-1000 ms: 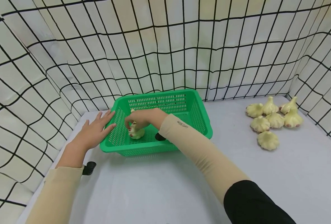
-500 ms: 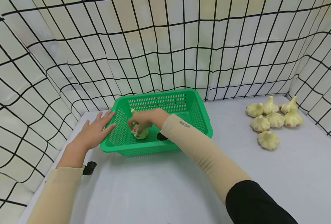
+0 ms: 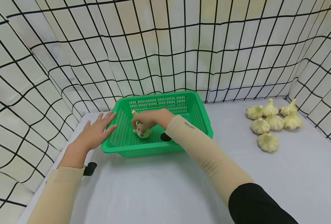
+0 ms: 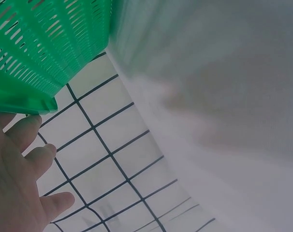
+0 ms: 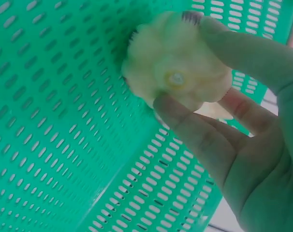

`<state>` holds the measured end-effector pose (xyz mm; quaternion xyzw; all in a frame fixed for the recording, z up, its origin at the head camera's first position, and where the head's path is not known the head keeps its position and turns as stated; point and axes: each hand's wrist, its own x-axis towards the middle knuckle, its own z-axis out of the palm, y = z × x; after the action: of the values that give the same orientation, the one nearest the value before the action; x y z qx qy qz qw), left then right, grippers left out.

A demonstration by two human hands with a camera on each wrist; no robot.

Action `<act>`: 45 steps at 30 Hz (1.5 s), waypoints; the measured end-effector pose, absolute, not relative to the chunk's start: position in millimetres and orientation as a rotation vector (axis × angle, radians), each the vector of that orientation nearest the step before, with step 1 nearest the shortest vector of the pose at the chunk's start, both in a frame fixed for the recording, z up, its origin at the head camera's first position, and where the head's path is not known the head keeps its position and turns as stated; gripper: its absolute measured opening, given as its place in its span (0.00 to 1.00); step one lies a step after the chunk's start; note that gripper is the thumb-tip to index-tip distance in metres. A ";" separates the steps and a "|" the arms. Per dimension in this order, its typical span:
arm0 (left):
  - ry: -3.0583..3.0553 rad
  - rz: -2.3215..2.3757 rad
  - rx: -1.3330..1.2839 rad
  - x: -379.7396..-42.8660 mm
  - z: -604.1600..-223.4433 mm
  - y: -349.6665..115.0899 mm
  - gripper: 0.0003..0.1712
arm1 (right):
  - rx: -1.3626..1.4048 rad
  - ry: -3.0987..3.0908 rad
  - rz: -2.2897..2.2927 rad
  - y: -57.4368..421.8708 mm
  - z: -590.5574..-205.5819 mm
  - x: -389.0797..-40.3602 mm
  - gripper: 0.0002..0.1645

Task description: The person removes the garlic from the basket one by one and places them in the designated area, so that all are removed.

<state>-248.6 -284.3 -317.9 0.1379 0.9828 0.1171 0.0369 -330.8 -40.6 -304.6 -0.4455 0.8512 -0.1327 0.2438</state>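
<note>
A green plastic basket [image 3: 154, 146] with slotted walls stands on the table. Inside it, toward its left end, my right hand [image 3: 150, 119] pinches a garlic bulb [image 3: 144, 133] between thumb and fingers. The right wrist view shows the bulb [image 5: 178, 58] near the perforated wall, one end facing the camera. A pale piece [image 5: 214, 110] shows behind the fingers there; whether it belongs to another bulb I cannot tell. My left hand [image 3: 96, 133] lies with spread fingers against the basket's left rim. Its fingertips touch the rim [image 4: 25, 104] in the left wrist view.
Several garlic bulbs [image 3: 276, 121] sit clustered on the table's right side, with a single bulb [image 3: 268, 142] at the front of the group. Black wire grid [image 3: 171, 56] over white sheeting encloses the back and sides. The table [image 3: 132, 186] has a pale cover.
My right hand has shifted slightly to the right inside the basket, with the garlic bulb moving along. The left hand stays at the rim. The head view has tilted a little.
</note>
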 end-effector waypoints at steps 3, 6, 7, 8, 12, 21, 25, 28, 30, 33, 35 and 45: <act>3.012 0.361 0.421 -248.6 -318.5 -285.0 0.42 | -1.226 2.336 -0.399 -33.6 -304.0 -332.5 0.16; 3.010 0.359 0.420 -248.7 -318.7 -285.1 0.42 | -1.233 2.360 -0.422 -26.4 -301.1 -333.2 0.17; 3.009 0.358 0.420 -248.8 -318.8 -285.3 0.42 | -1.239 2.370 -0.423 -24.1 -300.0 -333.1 0.17; 3.009 0.356 0.421 -248.9 -318.7 -285.4 0.42 | -1.242 2.383 -0.425 -21.9 -299.0 -333.1 0.18; 3.011 0.356 0.428 -249.4 -318.0 -285.7 0.41 | -1.270 2.414 -0.464 -13.4 -294.9 -331.7 0.18; 3.000 0.362 0.437 -248.5 -316.7 -286.7 0.42 | -1.426 2.446 -0.581 8.0 -279.5 -326.2 0.13; 3.001 0.360 0.441 -248.7 -315.8 -285.6 0.42 | -1.473 2.441 -0.643 16.9 -272.9 -323.9 0.15; 2.998 0.363 0.445 -249.1 -315.6 -285.5 0.42 | -1.503 2.440 -0.685 22.9 -267.1 -322.0 0.14; 2.998 0.360 0.445 -249.3 -315.9 -285.7 0.42 | -1.518 2.441 -0.715 26.4 -263.2 -321.0 0.15; 3.002 0.349 0.447 -250.2 -316.8 -287.2 0.42 | -1.526 2.451 -0.748 31.2 -258.0 -318.9 0.15; 3.007 0.346 0.447 -250.5 -317.3 -287.8 0.42 | -1.518 2.451 -0.768 34.1 -255.3 -317.1 0.15; 3.004 0.339 0.446 -250.3 -317.5 -286.4 0.42 | -1.522 2.417 -0.898 49.5 -243.2 -304.1 0.15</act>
<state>-250.3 -286.4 -317.5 0.1459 0.9821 0.1109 0.0428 -304.1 49.5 -243.2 -0.5069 0.8050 -0.2992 0.0735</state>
